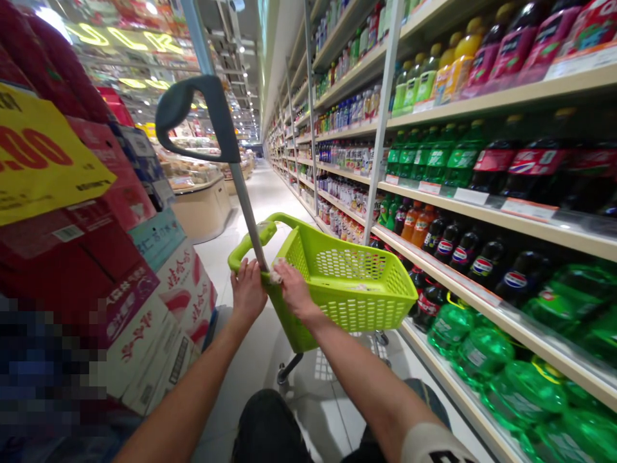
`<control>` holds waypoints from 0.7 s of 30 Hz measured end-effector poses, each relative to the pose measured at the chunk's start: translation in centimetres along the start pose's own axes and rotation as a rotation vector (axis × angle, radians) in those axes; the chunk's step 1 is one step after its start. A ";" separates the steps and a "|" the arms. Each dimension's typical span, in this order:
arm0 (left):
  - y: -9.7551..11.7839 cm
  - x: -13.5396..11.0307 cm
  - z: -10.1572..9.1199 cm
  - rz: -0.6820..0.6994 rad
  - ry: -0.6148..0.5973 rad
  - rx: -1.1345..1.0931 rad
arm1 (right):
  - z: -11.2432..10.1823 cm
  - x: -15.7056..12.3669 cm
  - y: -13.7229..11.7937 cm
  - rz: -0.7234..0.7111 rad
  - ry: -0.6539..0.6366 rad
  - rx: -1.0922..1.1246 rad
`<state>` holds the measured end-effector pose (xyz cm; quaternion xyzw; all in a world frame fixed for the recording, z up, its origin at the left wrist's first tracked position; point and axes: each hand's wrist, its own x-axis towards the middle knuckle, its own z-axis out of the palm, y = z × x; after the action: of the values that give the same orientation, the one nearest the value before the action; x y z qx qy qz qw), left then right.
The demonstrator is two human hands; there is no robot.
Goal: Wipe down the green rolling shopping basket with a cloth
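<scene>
A lime-green wheeled shopping basket (357, 302) stands on the aisle floor in front of me, with a tall grey pull handle (212, 122) rising from its near rim. My left hand (247, 290) grips the basket's near rim just left of the handle's pole. My right hand (293, 287) presses a small white cloth (276, 275) against the rim to the right of the pole. A thin pale item lies inside the basket. My knees show at the bottom of the view.
Shelves of soft-drink bottles (482, 251) run along the right, green bottles on the lowest shelf (486, 354). Stacked red and white cartons (144, 283) with a yellow price sign (38, 154) stand at the left. The tiled aisle (270, 193) stretches ahead towards a counter (202, 206).
</scene>
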<state>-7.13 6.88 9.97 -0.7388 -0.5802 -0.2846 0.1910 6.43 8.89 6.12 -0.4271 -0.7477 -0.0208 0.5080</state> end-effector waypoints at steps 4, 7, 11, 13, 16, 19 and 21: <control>-0.3 0.1 -0.2 0.045 -0.031 0.027 | -3.3 -2.6 3.1 0.081 0.007 -0.095; -0.2 -0.4 0.1 0.043 -0.002 0.014 | -8.5 -6.4 6.9 0.169 0.104 -0.147; 0.4 -0.8 0.7 0.014 0.065 -0.014 | -7.2 -6.0 5.8 0.156 0.118 -0.139; 0.4 -0.8 0.7 0.029 0.054 -0.012 | -4.1 -4.3 3.9 0.097 0.073 -0.105; 0.2 -1.1 0.4 0.040 0.031 0.010 | -2.9 -3.9 3.8 0.046 0.010 -0.083; 0.3 -1.8 0.3 0.018 0.103 0.020 | -7.9 -7.5 8.0 0.091 0.060 -0.177; 1.3 -2.2 0.6 0.065 0.136 0.011 | -11.9 -10.3 10.9 0.163 0.168 -0.263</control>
<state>-6.15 5.25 8.14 -0.7352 -0.5431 -0.3246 0.2433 23.70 3.89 -0.57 -0.5459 -0.6562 -0.1131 0.5085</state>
